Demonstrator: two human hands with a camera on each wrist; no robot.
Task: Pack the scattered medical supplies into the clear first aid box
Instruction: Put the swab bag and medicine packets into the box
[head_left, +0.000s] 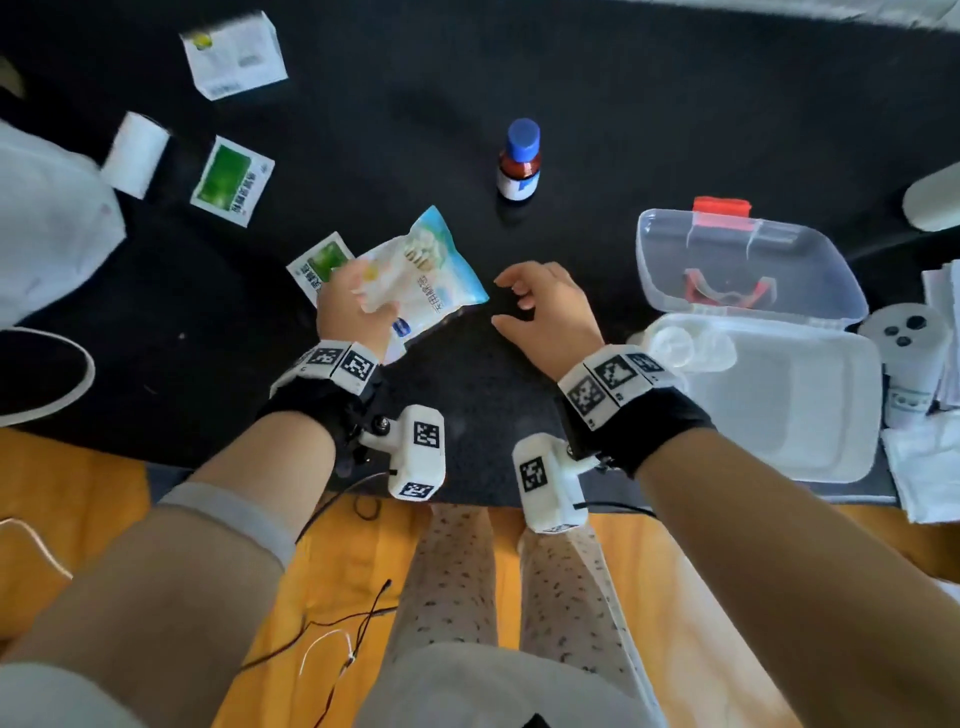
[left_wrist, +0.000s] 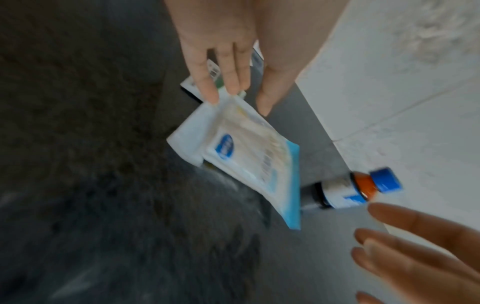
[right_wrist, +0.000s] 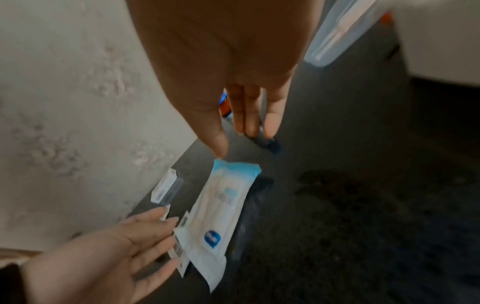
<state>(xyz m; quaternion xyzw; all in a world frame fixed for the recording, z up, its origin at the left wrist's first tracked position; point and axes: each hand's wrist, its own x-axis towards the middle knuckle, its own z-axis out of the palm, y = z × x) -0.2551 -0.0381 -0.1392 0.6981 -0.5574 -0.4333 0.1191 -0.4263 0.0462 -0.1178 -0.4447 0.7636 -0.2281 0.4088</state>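
A white and blue cotton swab packet (head_left: 423, 275) hangs just above the black mat, and my left hand (head_left: 363, 291) pinches its near end between thumb and fingertips (left_wrist: 210, 96). My right hand (head_left: 501, 301) hovers empty just right of the packet, fingers loosely spread, thumb close to the packet's blue end (right_wrist: 235, 171). The clear first aid box (head_left: 810, 415) lies open at the right, its lid (head_left: 748, 249) with a red latch folded back. A brown bottle with a blue cap (head_left: 519, 161) stands beyond the hands.
Two green sachets (head_left: 231, 179) (head_left: 319, 262), a white roll (head_left: 135, 153) and a white carton (head_left: 234, 54) lie on the mat's left. A white bag (head_left: 47, 223) and a shoe (head_left: 36, 374) sit at the far left. Papers and white devices crowd the box's right.
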